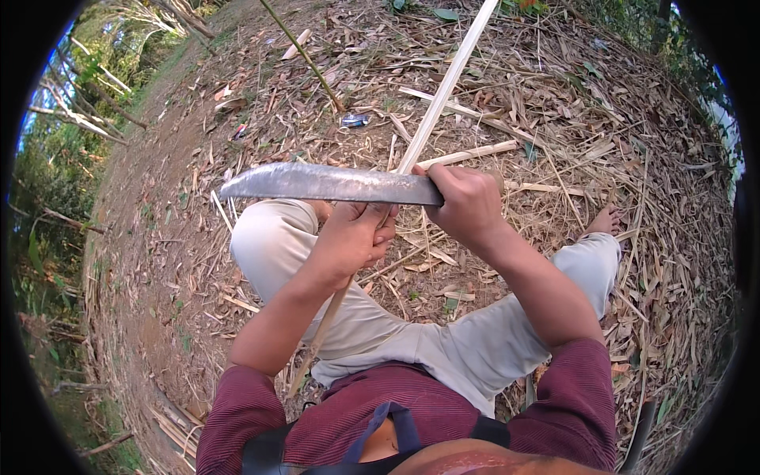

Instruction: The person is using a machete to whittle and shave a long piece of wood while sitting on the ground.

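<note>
A machete (328, 183) with a broad grey blade lies crosswise in front of me, its tip pointing left. My right hand (467, 202) is closed around its handle, which the fingers mostly hide. A long pale strip of split wood or bamboo (451, 83) runs from the far top down under the blade and past my left forearm. My left hand (356, 237) is closed on this strip just below the machete. The blade crosses over the strip close to the left fingers; whether its edge touches the strip I cannot tell.
Dry leaves and shavings cover the ground (570, 119). Several cut strips (475, 153) lie beyond my hands. A thin green stalk (305, 59) slants down near a small blue can (354, 120). My bent knees (273, 241) flank the work. Brush (47, 182) borders the left.
</note>
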`<state>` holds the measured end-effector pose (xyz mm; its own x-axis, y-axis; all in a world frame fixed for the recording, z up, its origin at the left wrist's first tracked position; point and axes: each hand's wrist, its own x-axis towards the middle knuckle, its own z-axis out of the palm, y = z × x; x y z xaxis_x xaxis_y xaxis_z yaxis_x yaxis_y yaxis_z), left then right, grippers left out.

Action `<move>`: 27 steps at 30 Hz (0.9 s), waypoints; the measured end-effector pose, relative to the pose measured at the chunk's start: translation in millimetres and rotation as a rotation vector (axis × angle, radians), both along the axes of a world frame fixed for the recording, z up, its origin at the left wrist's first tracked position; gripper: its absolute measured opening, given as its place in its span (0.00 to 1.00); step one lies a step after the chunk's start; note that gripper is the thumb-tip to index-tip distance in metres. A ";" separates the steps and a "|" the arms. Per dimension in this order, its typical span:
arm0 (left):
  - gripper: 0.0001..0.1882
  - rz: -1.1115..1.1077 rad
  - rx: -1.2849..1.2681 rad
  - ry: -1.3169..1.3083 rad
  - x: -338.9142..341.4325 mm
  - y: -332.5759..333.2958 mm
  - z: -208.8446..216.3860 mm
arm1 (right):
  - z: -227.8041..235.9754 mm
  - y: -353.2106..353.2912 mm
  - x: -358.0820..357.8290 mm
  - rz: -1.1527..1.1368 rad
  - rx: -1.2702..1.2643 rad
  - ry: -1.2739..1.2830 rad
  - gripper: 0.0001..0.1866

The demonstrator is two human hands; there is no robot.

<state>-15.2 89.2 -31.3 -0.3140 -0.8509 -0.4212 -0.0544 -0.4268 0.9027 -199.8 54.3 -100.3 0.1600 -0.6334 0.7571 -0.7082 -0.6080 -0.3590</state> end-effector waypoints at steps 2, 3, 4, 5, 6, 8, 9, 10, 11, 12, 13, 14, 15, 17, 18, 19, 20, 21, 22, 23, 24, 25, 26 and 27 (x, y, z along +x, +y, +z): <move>0.15 0.049 0.063 0.018 -14.0 3.1 -5.1 | -1.2 -1.9 -2.2 0.025 -0.027 0.042 0.07; 0.15 0.076 0.095 0.027 -17.2 4.5 -7.0 | -1.7 -2.0 -3.5 0.040 -0.039 0.062 0.08; 0.15 0.010 0.073 0.036 -15.5 3.7 -14.9 | -0.5 0.2 -5.0 0.029 -0.033 0.094 0.09; 0.15 0.015 0.066 0.047 -17.6 5.4 -16.3 | -0.7 -0.1 -6.4 0.029 -0.058 0.101 0.09; 0.14 0.022 0.059 0.058 -20.8 7.4 -17.4 | -0.7 -2.6 -7.9 0.030 -0.082 0.107 0.09; 0.15 0.080 0.093 0.057 -28.9 9.4 -12.8 | 3.5 -9.5 -12.6 -0.031 -0.129 0.101 0.09; 0.15 0.065 0.044 0.087 -28.1 9.3 -9.9 | -3.2 -19.4 -18.3 -0.086 -0.099 0.076 0.08; 0.16 0.049 -0.006 0.116 -25.8 9.5 -7.5 | -2.2 -25.9 -24.7 -0.114 -0.042 0.056 0.07; 0.16 0.034 -0.051 0.151 -23.8 10.1 -6.6 | -0.9 -29.9 -31.1 -0.142 0.019 0.043 0.07; 0.15 -0.009 -0.045 0.135 -20.8 9.2 -5.5 | -2.4 -33.8 -35.1 -0.162 -0.022 0.064 0.06; 0.15 -0.005 -0.035 0.131 -17.9 10.9 -6.2 | -5.6 -37.7 -37.9 -0.181 -0.064 0.086 0.05; 0.15 -0.004 -0.029 0.129 -16.0 12.5 -8.0 | -6.2 -44.6 -43.8 -0.204 -0.110 0.109 0.04; 0.15 -0.006 -0.023 0.128 -13.7 15.0 -8.9 | -1.2 -56.2 -56.6 -0.295 0.057 0.015 0.04; 0.15 -0.072 0.018 0.119 -5.9 28.5 -8.6 | 9.9 -75.1 -80.9 -0.468 0.398 -0.179 0.07; 0.15 -0.104 0.041 0.114 -1.9 32.6 -8.3 | 8.2 -73.1 -82.6 -0.455 0.372 -0.147 0.08; 0.15 -0.101 0.046 0.120 1.2 31.2 -10.2 | 6.7 -69.6 -83.2 -0.443 0.346 -0.114 0.09; 0.15 -0.090 0.037 0.135 2.5 25.4 -13.2 | 8.9 -70.6 -83.5 -0.422 0.304 -0.074 0.10; 0.15 -0.077 0.040 0.153 3.1 21.7 -16.7 | -0.2 -61.7 -62.6 -0.363 0.190 -0.012 0.09; 0.15 -0.048 0.050 0.138 -0.4 12.6 -11.6 | -4.6 -43.3 -45.7 -0.285 0.159 0.084 0.09; 0.15 -0.059 0.042 0.138 0.8 8.4 -8.8 | -4.5 -35.3 -34.0 -0.209 0.109 0.164 0.09; 0.15 -0.068 0.033 0.136 1.8 4.3 -6.6 | -4.3 -43.7 -37.6 -0.249 0.077 0.147 0.07; 0.15 -0.077 0.025 0.133 3.1 0.2 -3.1 | -3.6 -57.4 -46.5 -0.288 0.045 0.129 0.07; 0.16 -0.076 0.021 0.079 6.2 -0.2 2.9 | -4.9 -66.5 -59.2 -0.335 0.033 0.111 0.06; 0.16 -0.111 0.031 0.055 12.5 1.4 8.8 | 6.0 -83.6 -77.1 -0.461 0.240 -0.038 0.08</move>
<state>-2.7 90.6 -22.5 -0.4290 -0.7962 -0.4267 -0.0538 -0.4490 0.8919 -277.0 -29.3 -94.2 -0.2013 -0.7879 0.5820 -0.8666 -0.1337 -0.4808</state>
